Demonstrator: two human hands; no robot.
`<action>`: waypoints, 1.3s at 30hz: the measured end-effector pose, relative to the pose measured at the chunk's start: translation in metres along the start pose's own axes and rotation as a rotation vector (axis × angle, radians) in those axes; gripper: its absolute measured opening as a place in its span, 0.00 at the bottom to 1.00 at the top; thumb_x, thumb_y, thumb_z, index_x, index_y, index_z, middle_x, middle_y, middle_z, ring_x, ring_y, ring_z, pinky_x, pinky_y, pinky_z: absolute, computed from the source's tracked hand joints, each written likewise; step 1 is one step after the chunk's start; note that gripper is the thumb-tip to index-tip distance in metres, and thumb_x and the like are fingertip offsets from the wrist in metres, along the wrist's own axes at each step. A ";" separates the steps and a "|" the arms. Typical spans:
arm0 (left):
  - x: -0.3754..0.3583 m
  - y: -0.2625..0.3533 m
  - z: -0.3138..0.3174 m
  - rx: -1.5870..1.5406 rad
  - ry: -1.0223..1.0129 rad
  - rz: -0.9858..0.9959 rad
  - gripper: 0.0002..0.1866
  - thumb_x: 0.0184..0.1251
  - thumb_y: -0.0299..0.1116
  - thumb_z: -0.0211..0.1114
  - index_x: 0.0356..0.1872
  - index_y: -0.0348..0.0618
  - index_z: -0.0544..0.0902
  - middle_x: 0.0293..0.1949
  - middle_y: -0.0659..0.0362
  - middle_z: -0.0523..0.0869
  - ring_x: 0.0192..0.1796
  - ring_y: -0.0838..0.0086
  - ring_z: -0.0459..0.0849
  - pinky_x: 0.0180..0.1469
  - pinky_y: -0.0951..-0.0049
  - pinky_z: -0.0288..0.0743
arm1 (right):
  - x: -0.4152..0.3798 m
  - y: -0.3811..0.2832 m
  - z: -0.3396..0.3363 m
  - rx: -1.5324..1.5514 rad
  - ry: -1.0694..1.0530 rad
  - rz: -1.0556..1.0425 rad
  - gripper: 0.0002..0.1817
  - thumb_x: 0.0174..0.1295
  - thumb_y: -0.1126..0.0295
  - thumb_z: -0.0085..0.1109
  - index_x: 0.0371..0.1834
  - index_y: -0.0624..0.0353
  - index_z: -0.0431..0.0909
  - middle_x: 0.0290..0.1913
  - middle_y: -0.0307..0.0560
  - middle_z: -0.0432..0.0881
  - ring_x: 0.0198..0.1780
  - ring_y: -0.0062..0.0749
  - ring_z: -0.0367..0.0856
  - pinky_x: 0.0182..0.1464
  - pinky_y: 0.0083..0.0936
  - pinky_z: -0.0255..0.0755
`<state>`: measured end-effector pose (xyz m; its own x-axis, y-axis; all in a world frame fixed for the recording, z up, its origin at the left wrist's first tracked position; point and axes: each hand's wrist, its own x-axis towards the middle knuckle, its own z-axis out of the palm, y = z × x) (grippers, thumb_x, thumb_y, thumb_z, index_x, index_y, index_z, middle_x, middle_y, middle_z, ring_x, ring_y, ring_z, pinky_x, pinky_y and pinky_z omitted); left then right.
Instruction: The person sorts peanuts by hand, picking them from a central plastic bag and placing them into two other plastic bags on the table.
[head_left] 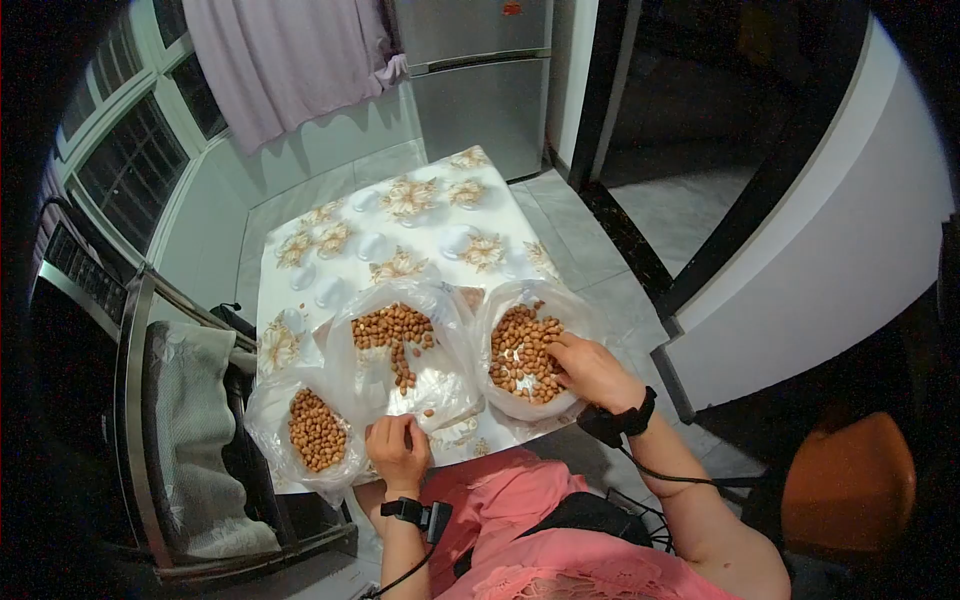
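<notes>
Three clear plastic bags of brown-skinned peanuts stand with their mouths spread on the table. My right hand (597, 372) reaches over the rim of the right bag (492, 300), its bent fingers closed among the peanuts (522, 345) there. Close to the table's front edge, my left hand (398, 452) is held with curled fingers at the near side of the middle bag (455, 375); anything inside them is hidden. Loose peanuts (395, 325) lie toward the back of that middle bag, with a few trailing forward. The left bag (268, 400) holds a heap of peanuts (317, 432).
A white flowered cloth (400, 235) covers the table. To the left stands a metal rack (150, 400) with a grey-white towel (200, 430). Behind the table is a silver fridge (480, 110). An orange stool (850, 480) sits at the lower right. Cables run from both wristbands.
</notes>
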<state>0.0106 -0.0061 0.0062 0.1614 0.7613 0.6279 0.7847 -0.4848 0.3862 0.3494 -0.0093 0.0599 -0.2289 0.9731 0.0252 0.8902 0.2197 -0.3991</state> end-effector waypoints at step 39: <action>-0.003 -0.003 0.002 0.025 -0.012 -0.015 0.04 0.54 0.25 0.66 0.31 0.43 0.82 0.30 0.57 0.82 0.36 0.59 0.82 0.44 0.59 0.73 | -0.008 -0.007 -0.010 0.247 0.108 -0.039 0.16 0.59 0.74 0.68 0.51 0.63 0.80 0.44 0.55 0.80 0.46 0.51 0.83 0.49 0.40 0.78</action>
<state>0.0092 -0.0063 0.0024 0.1563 0.7739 0.6137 0.8017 -0.4623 0.3788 0.3491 -0.0183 0.0713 -0.2063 0.9688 0.1376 0.7556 0.2471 -0.6066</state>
